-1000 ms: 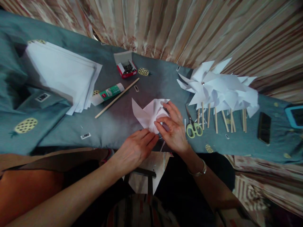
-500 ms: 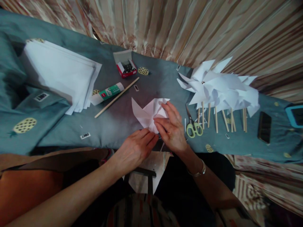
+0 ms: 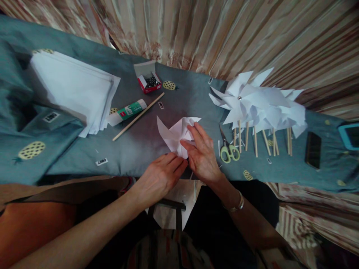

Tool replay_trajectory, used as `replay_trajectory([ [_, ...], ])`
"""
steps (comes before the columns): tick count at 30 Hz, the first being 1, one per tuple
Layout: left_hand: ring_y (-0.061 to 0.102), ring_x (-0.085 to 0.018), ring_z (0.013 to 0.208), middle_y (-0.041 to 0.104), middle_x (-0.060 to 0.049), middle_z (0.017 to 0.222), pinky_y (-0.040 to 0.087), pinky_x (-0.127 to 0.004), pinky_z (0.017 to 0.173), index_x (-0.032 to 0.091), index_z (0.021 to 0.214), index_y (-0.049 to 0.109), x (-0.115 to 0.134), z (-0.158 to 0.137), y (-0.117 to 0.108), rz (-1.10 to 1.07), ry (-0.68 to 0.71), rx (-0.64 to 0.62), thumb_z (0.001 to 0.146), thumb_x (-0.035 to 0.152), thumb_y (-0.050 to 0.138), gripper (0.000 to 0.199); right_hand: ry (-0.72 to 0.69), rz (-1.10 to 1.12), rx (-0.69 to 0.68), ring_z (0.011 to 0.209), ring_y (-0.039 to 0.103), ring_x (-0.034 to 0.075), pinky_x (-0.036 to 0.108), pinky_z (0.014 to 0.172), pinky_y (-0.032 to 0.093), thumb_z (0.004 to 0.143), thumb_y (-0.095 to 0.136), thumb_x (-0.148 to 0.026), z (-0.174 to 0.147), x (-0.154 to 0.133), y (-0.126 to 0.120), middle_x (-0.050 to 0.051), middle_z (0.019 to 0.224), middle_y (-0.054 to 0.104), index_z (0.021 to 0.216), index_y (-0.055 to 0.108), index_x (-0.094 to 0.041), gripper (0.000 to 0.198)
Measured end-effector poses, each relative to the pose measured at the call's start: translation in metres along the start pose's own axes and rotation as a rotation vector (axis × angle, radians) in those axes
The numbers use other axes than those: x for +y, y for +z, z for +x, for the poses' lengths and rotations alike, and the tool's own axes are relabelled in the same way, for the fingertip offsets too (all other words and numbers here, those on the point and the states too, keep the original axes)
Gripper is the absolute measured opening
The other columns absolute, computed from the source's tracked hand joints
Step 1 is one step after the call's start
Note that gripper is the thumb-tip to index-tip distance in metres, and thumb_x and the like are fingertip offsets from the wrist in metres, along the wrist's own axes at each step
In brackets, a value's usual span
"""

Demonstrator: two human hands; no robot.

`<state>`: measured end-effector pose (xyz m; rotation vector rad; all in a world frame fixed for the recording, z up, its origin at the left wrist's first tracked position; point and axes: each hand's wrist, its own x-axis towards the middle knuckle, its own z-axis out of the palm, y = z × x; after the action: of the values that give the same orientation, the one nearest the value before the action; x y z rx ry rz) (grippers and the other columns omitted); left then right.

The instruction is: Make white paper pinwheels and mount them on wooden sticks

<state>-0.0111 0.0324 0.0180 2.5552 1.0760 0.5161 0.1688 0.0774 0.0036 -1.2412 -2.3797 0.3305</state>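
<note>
A white paper pinwheel, with folded and pointed blades, lies at the table's front edge between my hands. My left hand pinches its near edge, fingers closed together. My right hand grips the right side of the paper, thumb near the centre and fingers on the right blade. Part of the paper is hidden under both hands. To the right of my right hand lie scissors with light green handles. A wooden stick rests on the cloth to the left, beside a green and white glue stick.
A red open box of small metal pins stands at the back. Stacked white paper sheets lie at left. Several finished pinwheels on sticks are piled at right, near a dark phone and a blue-edged device.
My right hand's fingers have shifted slightly left and down on the paper, and the left blade stands a little more curved. My left hand keeps its hold.
</note>
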Motion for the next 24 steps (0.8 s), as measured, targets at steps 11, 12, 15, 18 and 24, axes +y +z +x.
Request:
replay_trajectory([
  [11,0.064,-0.020,0.084,0.070,-0.010,0.094,0.055,-0.032,0.077,0.010,0.107,0.064,-0.017,-0.006,-0.018,-0.046,-0.044,0.231,0.095,0.021,0.050,0.021,-0.014,-0.071,-0.067,0.149,0.020,0.027,0.054,0.112,0.033,0.092,0.041,-0.010,0.000,0.003,0.001,0.009,0.153,0.041,0.112,0.065,-0.021,0.033],
  [12,0.064,-0.020,0.084,0.071,-0.010,0.093,0.054,-0.031,0.076,0.011,0.105,0.066,-0.022,-0.007,-0.021,-0.063,-0.085,0.236,0.095,0.022,0.049,0.022,-0.014,-0.077,-0.076,0.149,0.020,0.027,0.054,0.112,0.033,0.091,0.041,-0.009,0.000,0.004,0.001,0.009,0.153,0.041,0.113,0.065,-0.021,0.034],
  [15,0.067,-0.020,0.084,0.072,-0.008,0.091,0.053,-0.031,0.079,0.016,0.099,0.070,-0.037,-0.010,-0.029,-0.162,-0.230,0.262,0.095,0.028,0.047,0.026,-0.024,-0.076,-0.099,0.149,0.019,0.028,0.056,0.111,0.033,0.088,0.042,-0.005,0.001,0.006,0.001,0.010,0.153,0.040,0.115,0.064,-0.021,0.039],
  [18,0.068,-0.020,0.083,0.074,-0.007,0.091,0.052,-0.031,0.080,0.019,0.095,0.072,-0.047,-0.013,-0.032,-0.272,-0.389,0.285,0.092,0.035,0.049,0.028,-0.039,-0.071,-0.126,0.149,0.020,0.030,0.057,0.110,0.033,0.081,0.046,-0.002,0.001,0.008,0.001,0.013,0.153,0.039,0.118,0.063,-0.019,0.043],
  [24,0.068,-0.024,0.083,0.075,-0.007,0.091,0.051,-0.033,0.080,0.022,0.090,0.074,-0.050,-0.017,-0.031,-0.399,-0.542,0.295,0.086,0.042,0.055,0.028,-0.058,-0.067,-0.133,0.149,0.018,0.031,0.056,0.110,0.032,0.077,0.049,-0.003,0.003,0.008,-0.001,0.017,0.151,0.038,0.116,0.063,-0.015,0.043],
])
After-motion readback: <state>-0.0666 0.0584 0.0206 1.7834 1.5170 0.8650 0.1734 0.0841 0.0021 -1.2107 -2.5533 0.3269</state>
